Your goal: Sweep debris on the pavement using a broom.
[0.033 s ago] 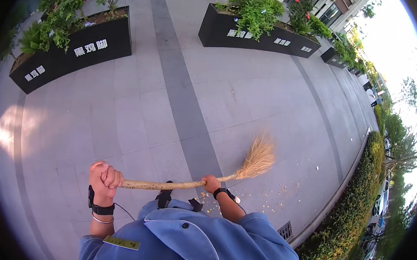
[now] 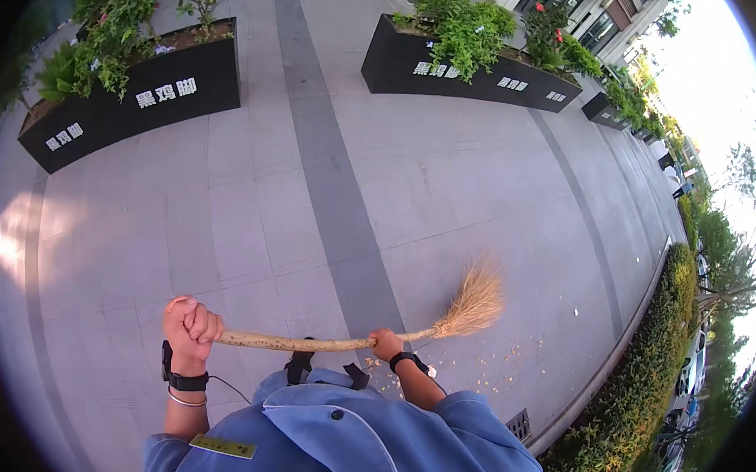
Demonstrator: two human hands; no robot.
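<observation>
Watching remotely, I'm judging this sweep unfinished.
Grey paving [image 2: 461,172] is filling the middle of the frame; a straw broom [image 2: 340,346] is crossing lower centre, its bristles [image 2: 473,305] fanning right. The left hand [image 2: 191,321] is gripping the handle's end, the right hand [image 2: 385,344] wrapping it nearer the bristles. At lower right, pale scraps [image 2: 511,358] are lying scattered, ungathered, one white scrap [image 2: 576,312] sitting apart.

broom bristles [image 2: 476,301]: tips seemingly blurred | pale flecks [image 2: 497,378]: too small to identify | blue jacket [image 2: 329,434]: cut off below
</observation>
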